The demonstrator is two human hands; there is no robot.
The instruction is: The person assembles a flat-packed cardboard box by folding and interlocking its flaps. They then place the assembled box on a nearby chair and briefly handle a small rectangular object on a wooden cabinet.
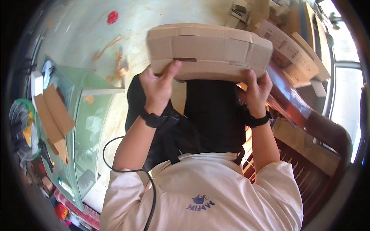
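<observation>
A wide brown cardboard box is held up in front of me, above my knees. It looks flat and long, with creased panels and a narrow dark slot on the side facing me. My left hand grips its lower left edge, thumb on the near face and fingers mostly hidden behind. At the lower right corner my right hand holds it the same way, thumb up against the cardboard. Each wrist wears a black band.
A glass tank or case stands on the left with an open cardboard piece on it. To the right runs a dark wooden armrest, with stacked flattened cardboard beyond. A red object lies on the pale floor. A black cable crosses my left side.
</observation>
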